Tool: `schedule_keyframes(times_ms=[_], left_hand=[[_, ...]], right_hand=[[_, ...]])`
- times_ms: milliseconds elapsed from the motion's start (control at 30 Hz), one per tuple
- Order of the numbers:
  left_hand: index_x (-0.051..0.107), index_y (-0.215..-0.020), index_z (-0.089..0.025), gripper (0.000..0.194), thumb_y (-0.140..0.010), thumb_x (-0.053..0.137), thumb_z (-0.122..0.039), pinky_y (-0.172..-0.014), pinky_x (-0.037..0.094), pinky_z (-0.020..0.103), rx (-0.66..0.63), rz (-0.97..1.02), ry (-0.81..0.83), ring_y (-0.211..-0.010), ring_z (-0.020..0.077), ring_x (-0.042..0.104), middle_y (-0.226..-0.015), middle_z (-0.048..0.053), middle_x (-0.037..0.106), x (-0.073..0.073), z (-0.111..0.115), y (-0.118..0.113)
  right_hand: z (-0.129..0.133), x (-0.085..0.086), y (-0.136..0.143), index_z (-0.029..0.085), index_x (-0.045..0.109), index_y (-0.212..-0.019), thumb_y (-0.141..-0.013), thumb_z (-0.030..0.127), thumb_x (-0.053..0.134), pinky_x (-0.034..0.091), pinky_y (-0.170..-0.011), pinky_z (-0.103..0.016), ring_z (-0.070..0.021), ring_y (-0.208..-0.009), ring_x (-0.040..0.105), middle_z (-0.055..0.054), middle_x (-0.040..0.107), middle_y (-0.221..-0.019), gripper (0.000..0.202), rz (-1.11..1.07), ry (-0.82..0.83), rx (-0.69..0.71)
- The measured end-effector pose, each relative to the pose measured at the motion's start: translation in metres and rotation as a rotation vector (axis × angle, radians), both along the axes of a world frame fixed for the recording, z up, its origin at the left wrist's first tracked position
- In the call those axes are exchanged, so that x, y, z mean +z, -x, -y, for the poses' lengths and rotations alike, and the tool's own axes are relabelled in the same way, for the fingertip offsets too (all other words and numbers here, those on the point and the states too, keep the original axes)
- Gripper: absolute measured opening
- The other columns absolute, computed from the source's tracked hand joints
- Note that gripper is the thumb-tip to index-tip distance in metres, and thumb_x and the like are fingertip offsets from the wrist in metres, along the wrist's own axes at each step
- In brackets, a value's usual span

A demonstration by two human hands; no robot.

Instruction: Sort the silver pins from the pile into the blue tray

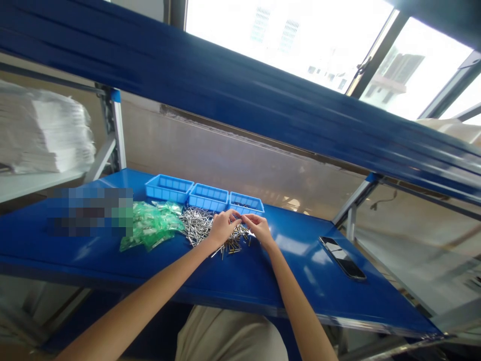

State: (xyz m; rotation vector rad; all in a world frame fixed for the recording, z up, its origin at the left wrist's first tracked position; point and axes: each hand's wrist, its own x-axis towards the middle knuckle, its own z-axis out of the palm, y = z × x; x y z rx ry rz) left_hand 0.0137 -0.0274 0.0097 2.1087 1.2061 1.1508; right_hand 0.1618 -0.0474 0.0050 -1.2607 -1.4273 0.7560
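Observation:
Above a heap of loose slim metal pieces (pixel 197 226), my left hand (pixel 224 228) and my right hand (pixel 260 229) meet at the fingertips. Both are closed in a pinch; anything between the fingers is too small to make out. Most of the heap is silvery and looks like pins or rivets, while brass-toned pieces (pixel 233 244) lie under and in front of the hands. Just behind stand three blue plastic bins: a left bin (pixel 169 194), a middle bin (pixel 209 204) and a right bin (pixel 246 209) with small dark pieces inside.
Green-tinted plastic bags (pixel 152 225) lie left of the heap, beside a blurred-out patch. A phone (pixel 342 258) rests at the right of the blue table (pixel 240 281). Overhead runs a blue shelf beam (pixel 240 95). Wrapped white stacks (pixel 45 133) stand at far left.

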Motion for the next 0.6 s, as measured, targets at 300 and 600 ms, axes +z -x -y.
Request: schedule_keyframes(times_ms=[300, 600], left_hand=[[0.066, -0.078, -0.019, 0.019, -0.078, 0.052, -0.032, -0.072, 0.04, 0.031, 0.09, 0.02, -0.057, -0.075, 0.0176, 0.053, -0.078, 0.003, 0.066, -0.0022, -0.0036, 0.0003], [0.064, -0.073, -0.018, 0.022, -0.077, 0.053, -0.037, -0.071, 0.04, 0.031, 0.127, 0.098, -0.068, -0.073, 0.0162, 0.051, -0.076, 0.003, 0.061, -0.0011, -0.0045, 0.0015]], right_hand=[[-0.0027, -0.0004, -0.0037, 0.016, 0.068, -0.078, -0.063, 0.05, 0.063, 0.032, -0.043, -0.021, -0.0098, -0.051, 0.044, -0.003, 0.06, -0.065, 0.038, -0.087, 0.023, -0.089], [-0.0014, -0.0005, -0.0026, 0.017, 0.069, -0.081, -0.062, 0.048, 0.064, 0.031, -0.043, -0.02, -0.0085, -0.05, 0.044, -0.002, 0.06, -0.064, 0.037, -0.116, 0.04, -0.026]])
